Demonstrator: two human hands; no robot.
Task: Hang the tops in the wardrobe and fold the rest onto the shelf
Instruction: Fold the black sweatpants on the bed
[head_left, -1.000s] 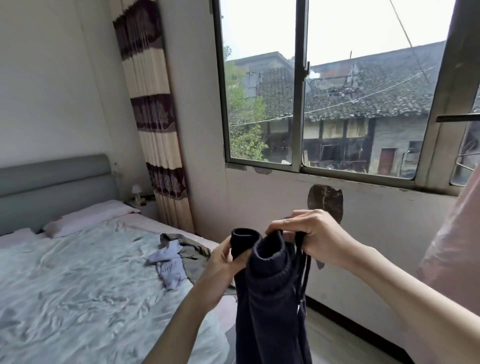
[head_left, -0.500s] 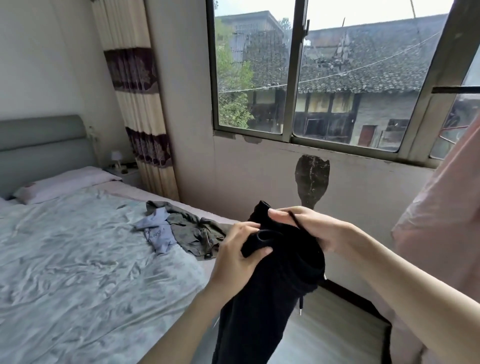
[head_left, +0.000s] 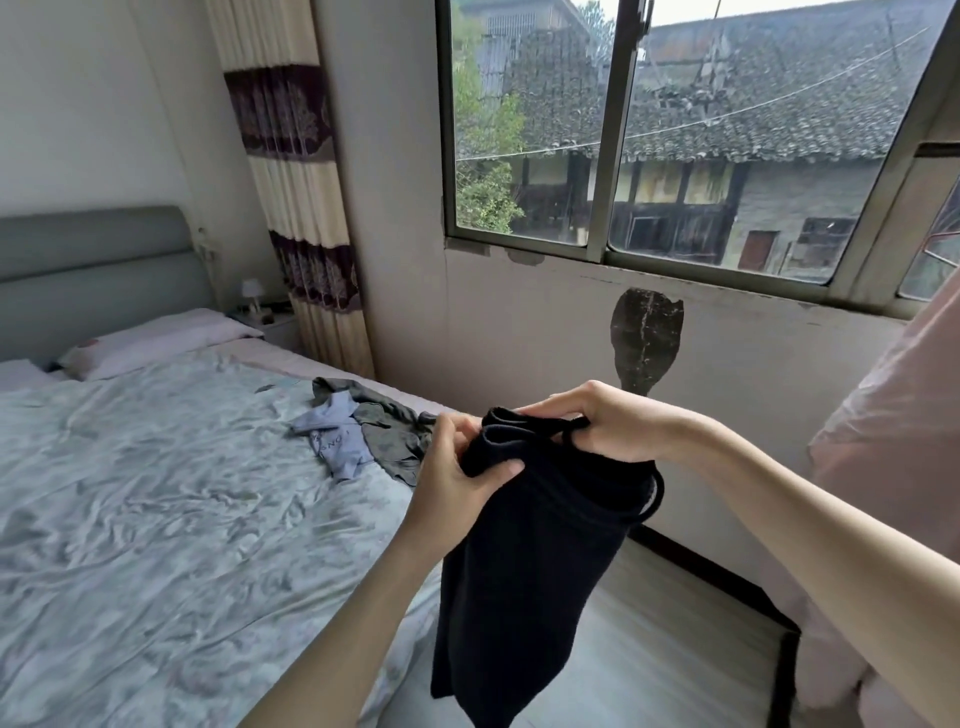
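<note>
Hands sit lower in the frame than a second ago, now at centre right rather than raised toward the window (head_left: 675, 130), and the dark garment (head_left: 524, 571) that hung straight then is bunched at its top edge. Left hand (head_left: 452, 483) has its grip closed on the cloth, thumb pressed across the front, while the right hand (head_left: 608, 421) pinches the top edge and a drawstring loop; the garment hangs down to lower centre over the floor (head_left: 649, 675). Behind, left of centre, a blue top (head_left: 337, 441) and a grey top (head_left: 389, 431) lie crumpled, touching, on the bed (head_left: 156, 519).
</note>
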